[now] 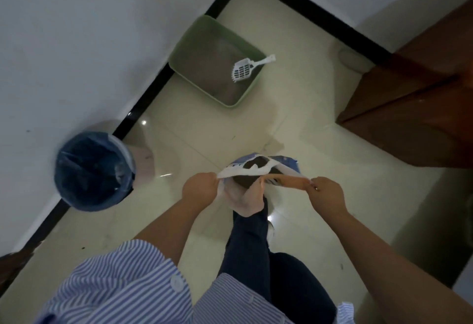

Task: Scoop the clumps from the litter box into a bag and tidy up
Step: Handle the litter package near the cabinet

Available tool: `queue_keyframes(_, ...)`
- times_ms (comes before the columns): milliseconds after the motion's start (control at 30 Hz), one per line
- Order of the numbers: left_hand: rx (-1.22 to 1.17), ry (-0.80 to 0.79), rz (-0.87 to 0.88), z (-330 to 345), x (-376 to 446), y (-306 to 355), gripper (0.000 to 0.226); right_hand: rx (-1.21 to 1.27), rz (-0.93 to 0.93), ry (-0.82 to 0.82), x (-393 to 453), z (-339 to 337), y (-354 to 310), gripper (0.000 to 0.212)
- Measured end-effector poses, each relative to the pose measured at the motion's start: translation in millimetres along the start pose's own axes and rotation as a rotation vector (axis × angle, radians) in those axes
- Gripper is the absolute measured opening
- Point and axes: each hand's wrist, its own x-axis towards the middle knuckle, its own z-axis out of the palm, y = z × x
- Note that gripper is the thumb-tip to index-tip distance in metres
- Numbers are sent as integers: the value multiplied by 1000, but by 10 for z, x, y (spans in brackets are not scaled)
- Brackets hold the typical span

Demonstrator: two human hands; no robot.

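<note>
cream tile floor (320, 159) meets white walls (76, 42); left hand (199, 186) and right hand (326, 194) each grip bag (245, 170) edges.

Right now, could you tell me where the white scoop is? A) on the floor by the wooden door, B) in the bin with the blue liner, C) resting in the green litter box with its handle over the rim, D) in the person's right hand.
C: the scoop lies in the litter box, handle across the rim.
</note>
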Motion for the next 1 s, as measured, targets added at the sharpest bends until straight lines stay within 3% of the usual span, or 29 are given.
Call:
queue_keyframes(67, 2, -47, -41, -99, 208, 28, 73, 13, 40, -40, 216, -77, -73, 41)
queue_keyframes(133, -59, -102, -83, -155, 452, 35, 44, 31, 89, -63, 422, -112, -144, 45)
queue_keyframes(300, -90, -185, -149, -255, 1001, 99, 36, -56, 147, -163, 980, -222, -236, 47)
queue_keyframes(400, -101, -157, -165, -323, 1274, 165, 33, -85, 105, -216, 1348, -307, -244, 33)
queue_keyframes(733, -82, -154, -189, 145, 2019, 434, 34, -124, -49, -216, 2501, -206, -36, 36)
queue_keyframes(867, -214, -52, -160, 198, 2191, 649, 37, -98, -108, -187, 2849, -255, -63, 52)
queue_keyframes(933, -381, 0, -65, 160, 2196, 719, 58, -105, -122, -214, 2984, -270, -143, 52)
queue_keyframes(1000, -404, -45, 17, 169, 2189, 757, 90, -104, -127, -250, 3104, -260, -196, 51)
